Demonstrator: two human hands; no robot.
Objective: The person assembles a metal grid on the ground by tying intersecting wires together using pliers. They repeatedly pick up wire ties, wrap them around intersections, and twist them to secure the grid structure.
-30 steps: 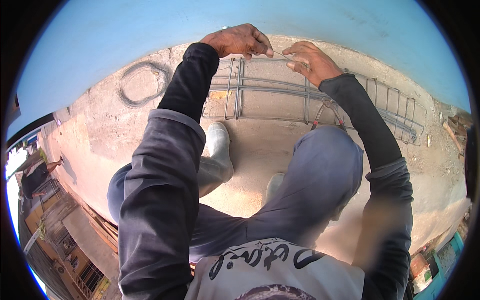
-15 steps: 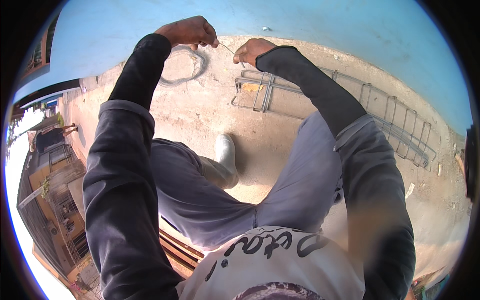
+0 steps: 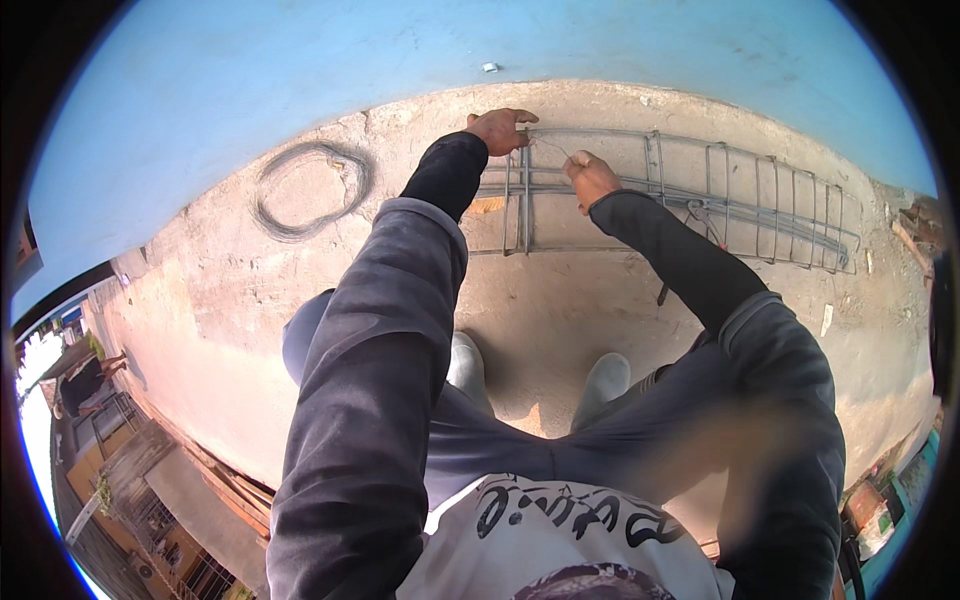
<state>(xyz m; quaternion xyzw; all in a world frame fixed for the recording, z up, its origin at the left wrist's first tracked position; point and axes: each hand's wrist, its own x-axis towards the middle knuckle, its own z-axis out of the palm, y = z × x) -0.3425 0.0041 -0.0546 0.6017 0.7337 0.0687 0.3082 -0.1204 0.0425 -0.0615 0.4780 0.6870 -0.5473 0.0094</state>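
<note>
A long cage of thin steel rebar (image 3: 770,195) lies on the concrete ground, with upright stirrups along it. At its left end my left hand (image 3: 496,132) reaches over the top bar, forefinger and thumb spread apart beside the corner. A thin tie wire (image 3: 552,146) runs from that corner to my right hand (image 3: 592,180). My right hand is closed, pinching the wire's end just above the cage. Partly behind my right forearm, a metal hand tool that looks like pincers (image 3: 703,214) lies on the bars.
A coil of grey wire (image 3: 262,205) lies on the ground to the left. The blue wall (image 3: 300,70) rises along the far side. My boots (image 3: 605,380) stand near the cage. Wood scraps (image 3: 910,245) lie at the far right, long planks (image 3: 225,475) at lower left.
Both hands have moved right and down onto the left end of the cage. My left hand's fingers have spread from their pinch on the wire; my right hand still pinches it.
</note>
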